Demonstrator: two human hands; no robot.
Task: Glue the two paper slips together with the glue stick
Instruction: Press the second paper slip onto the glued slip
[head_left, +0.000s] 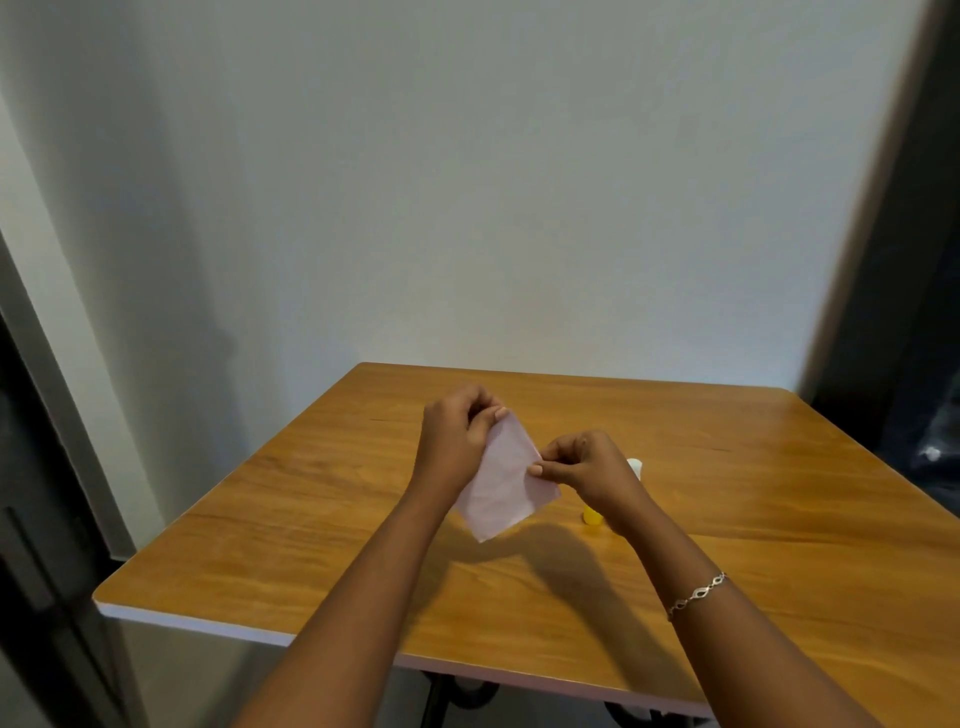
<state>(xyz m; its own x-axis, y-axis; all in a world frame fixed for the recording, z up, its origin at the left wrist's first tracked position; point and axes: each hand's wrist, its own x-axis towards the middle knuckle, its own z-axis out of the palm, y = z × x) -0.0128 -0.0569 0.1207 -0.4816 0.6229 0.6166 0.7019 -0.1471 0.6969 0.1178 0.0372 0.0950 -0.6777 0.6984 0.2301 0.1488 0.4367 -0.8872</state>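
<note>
1. My left hand (457, 436) is raised over the worktop with its fingers curled. The thumb and fingertips pinch the far upper corner of the pink paper (501, 486).
2. My right hand (587, 467) pinches the paper's right edge between thumb and forefinger, and the other fingers are tucked in behind.
3. The paper hangs in the air between the two hands, tilted, with its lowest corner pointing toward me. It is clear of the worktop and throws a shadow on the wood below. I cannot tell whether it is one slip or two lying together, and its face is too blurred for me to read anything.
4. The glue stick (592, 514) is on the worktop just behind my right hand. A yellow end shows on the near side of the wrist and a white end on the far side. The hand hides the middle, so I cannot tell whether these are one piece, and any label is covered.
5. A thin silver bracelet (696, 595) sits on my right forearm.
6. The worktop (311, 519) is orange-brown wood grain with a pale edge and rounded corners. Its far side stands close to a plain white wall (467, 182).
7. Dark frames run down both sides of the view.
</note>
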